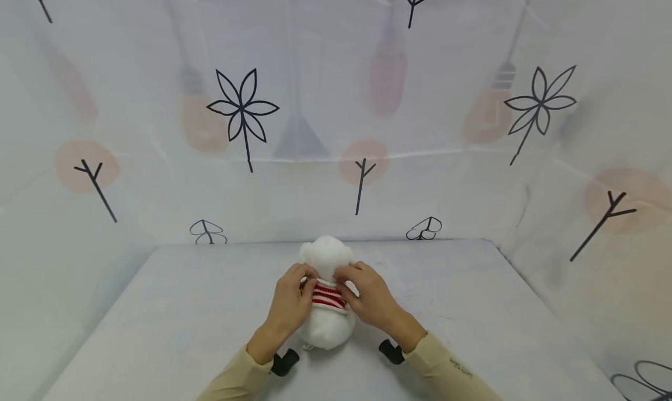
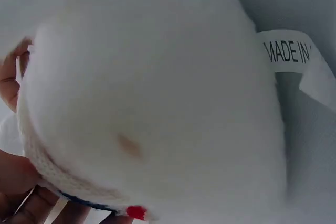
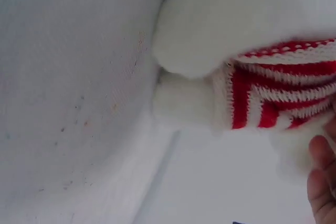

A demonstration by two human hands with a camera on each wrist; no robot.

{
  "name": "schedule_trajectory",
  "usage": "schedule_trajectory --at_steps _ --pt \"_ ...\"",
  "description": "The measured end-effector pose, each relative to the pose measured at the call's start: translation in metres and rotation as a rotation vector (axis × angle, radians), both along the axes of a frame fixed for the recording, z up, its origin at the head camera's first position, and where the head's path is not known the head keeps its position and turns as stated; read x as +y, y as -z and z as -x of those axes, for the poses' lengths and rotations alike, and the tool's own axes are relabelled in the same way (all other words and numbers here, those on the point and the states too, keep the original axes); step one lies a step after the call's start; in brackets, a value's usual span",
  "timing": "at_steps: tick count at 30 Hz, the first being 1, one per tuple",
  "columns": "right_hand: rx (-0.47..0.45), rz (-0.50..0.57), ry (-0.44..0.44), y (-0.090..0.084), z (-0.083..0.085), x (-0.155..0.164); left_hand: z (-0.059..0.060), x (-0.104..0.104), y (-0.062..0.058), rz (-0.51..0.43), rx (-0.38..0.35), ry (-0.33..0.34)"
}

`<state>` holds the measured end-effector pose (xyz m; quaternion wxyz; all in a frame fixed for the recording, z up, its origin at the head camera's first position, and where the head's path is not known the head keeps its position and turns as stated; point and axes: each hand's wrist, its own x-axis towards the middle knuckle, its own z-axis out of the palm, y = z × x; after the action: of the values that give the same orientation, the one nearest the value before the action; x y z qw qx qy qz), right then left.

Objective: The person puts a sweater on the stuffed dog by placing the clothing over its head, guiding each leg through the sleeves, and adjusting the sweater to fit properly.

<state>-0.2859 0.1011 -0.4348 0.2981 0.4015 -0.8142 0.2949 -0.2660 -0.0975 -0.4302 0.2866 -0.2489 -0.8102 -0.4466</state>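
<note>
Tabletop [image 1: 184, 307] bears fluffy white red-striped-sweatered plush toy [image 1: 325, 325].

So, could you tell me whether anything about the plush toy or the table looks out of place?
Nothing stands out: the white plush toy lies on the table, both hands gripping its red-striped knitted sweater.

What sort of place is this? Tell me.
Probably a staged recording booth: a pale bare tabletop, a printed fabric backdrop draped round three sides, and one white plush toy in a red-striped knit sweater.
</note>
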Motion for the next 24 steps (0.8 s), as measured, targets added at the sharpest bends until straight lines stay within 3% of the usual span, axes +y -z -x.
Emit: schedule_trajectory --at_steps 6,14,18,24 --pt "0.056 0.060 -0.056 0.004 0.001 -0.002 -0.002 0.001 0.000 -0.001 -0.010 0.012" --pt "0.038 0.035 0.017 0.005 0.002 -0.002 -0.002 0.002 0.001 0.097 0.084 -0.091" --pt "0.007 0.027 0.022 0.005 0.001 0.000 -0.001 -0.001 0.000 0.118 0.087 -0.025" --pt "-0.095 0.038 -0.039 0.003 -0.001 0.003 0.005 -0.009 0.002 0.214 0.045 0.110"
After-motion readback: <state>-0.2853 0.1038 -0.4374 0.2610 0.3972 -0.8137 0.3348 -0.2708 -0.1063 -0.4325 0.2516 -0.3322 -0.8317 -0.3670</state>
